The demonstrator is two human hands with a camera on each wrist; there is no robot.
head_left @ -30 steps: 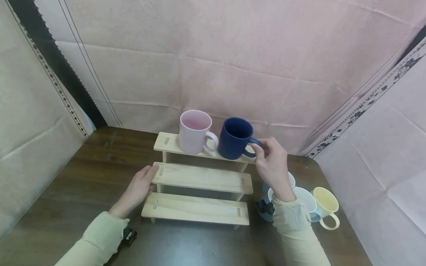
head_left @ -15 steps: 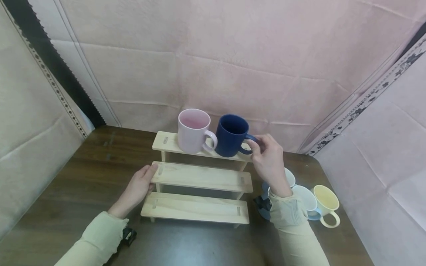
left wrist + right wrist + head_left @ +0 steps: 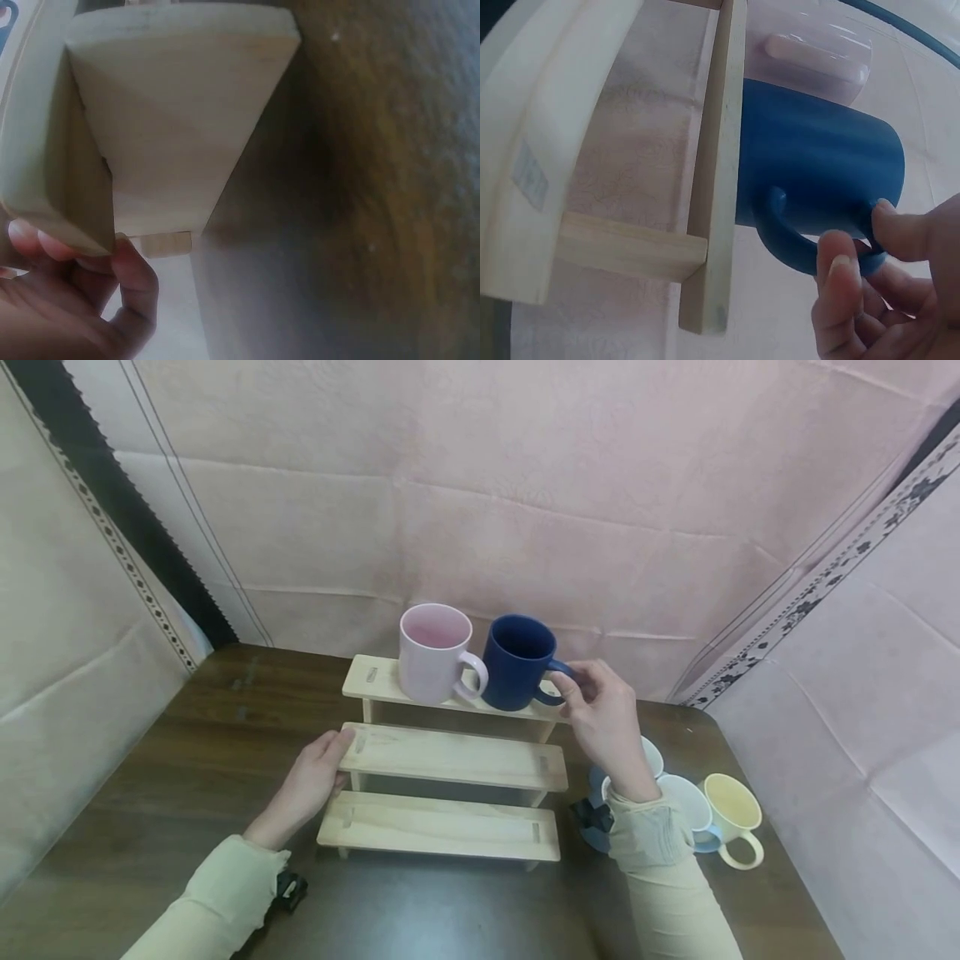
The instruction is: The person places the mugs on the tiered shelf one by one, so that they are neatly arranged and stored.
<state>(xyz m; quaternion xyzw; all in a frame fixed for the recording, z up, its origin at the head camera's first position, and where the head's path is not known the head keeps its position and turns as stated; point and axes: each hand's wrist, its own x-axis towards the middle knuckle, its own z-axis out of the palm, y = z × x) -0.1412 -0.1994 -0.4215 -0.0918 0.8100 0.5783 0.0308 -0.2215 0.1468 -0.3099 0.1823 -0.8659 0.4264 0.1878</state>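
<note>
Dark blue ceramic mug (image 3: 519, 662) is stood upright on the top step of a three-tier pale wooden riser (image 3: 450, 758), at that step's right end, with its handle turned to the right. The handle is pinched between the thumb and curled fingers of the right hand (image 3: 606, 720); in the right wrist view the fingertips (image 3: 838, 279) are seen closed round the lower loop of the handle, and the mug's base is seen resting against the shelf board. Nothing can be made out inside the blue mug, its interior being dark. Just to its left on the same step a pale pink ceramic mug (image 3: 435, 653) is stood upright, its handle touching or nearly touching the blue mug's wall; its inside is seen to be pink and without contents.

The left end of the middle step is held by the left hand (image 3: 309, 785), the fingers being laid against the board's edge and underside, as is shown in the left wrist view (image 3: 82, 300).

On the dark brown wooden table (image 3: 187, 752), to the right of the riser and behind the right forearm, further cups are grouped: a pale yellow mug (image 3: 733, 817), a light blue cup (image 3: 692, 814) with a white inside, and a white cup (image 3: 651, 758), partly hidden. No contents are visible in them.
</note>
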